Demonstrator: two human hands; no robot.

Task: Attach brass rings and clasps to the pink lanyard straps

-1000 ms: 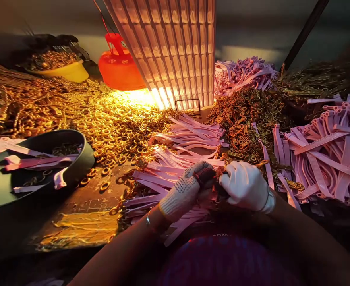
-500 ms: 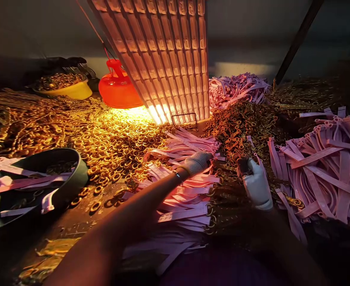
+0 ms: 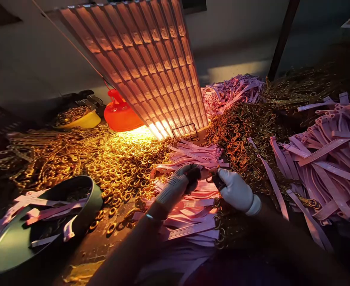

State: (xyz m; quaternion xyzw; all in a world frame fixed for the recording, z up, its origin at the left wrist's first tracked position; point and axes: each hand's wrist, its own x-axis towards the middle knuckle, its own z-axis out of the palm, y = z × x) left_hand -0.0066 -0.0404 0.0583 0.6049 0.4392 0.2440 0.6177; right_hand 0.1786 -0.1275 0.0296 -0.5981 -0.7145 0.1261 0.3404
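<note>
Both of my hands wear pale gloves with dark fingertips. My left hand (image 3: 179,183) is closed in a pinch on a pink strap (image 3: 205,173), whose short end shows between the two hands. Just right of it, my right hand (image 3: 237,190) is closed on a small metal clasp (image 3: 209,179), held against the strap's end; its exact shape is partly hidden by the fingers. Beneath them lies a stack of pink straps (image 3: 192,228), with metal rings and clasps along its right ends. Behind the hands is another bundle of pink straps (image 3: 195,153).
Loose brass-coloured rings (image 3: 124,174) cover the left, lit by a red lamp (image 3: 122,115) beside a ribbed panel (image 3: 151,75). Metal clasps (image 3: 237,135) are heaped centre right. A strap pile (image 3: 335,167) stands right, a green basin (image 3: 95,194) left, a yellow bowl (image 3: 87,120) behind.
My right hand has come left from the clasp heap, now meeting the left hand with a clasp. My left hand has drawn nearer with a strap. The view has tilted.
</note>
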